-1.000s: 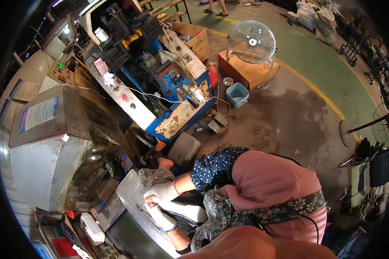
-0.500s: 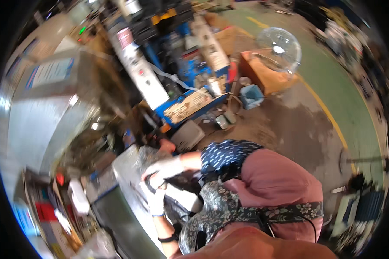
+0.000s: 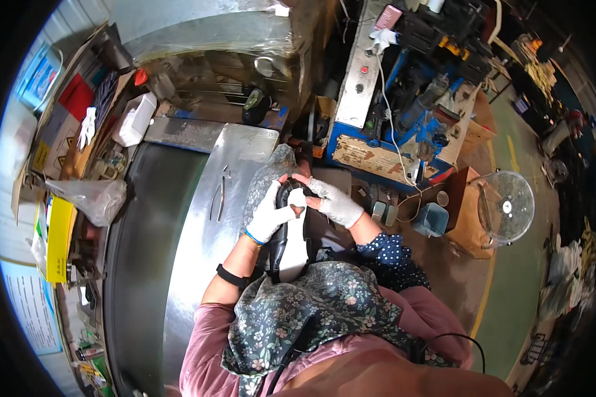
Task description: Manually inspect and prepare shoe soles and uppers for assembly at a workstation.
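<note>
So this shoe-shaped piece (image 3: 295, 248) is showing a long white strip down its middle, with shiny black edges, and it's pointing away from the floral apron (image 3: 298, 301), beside the metal tabletop (image 3: 195, 264). Left hand (image 3: 273, 215) is curling partway round its left edge; right hand (image 3: 336, 202) is gripping the far right, fingers half bent.

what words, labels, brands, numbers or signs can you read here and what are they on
White notice, lower left: printed lines, too small to read.
Yellow box: dark characters, too small to read.
Blue-and-white container: markings, too blurred.
Pink card, top: print too small.
Nothing reads clearly.
</note>
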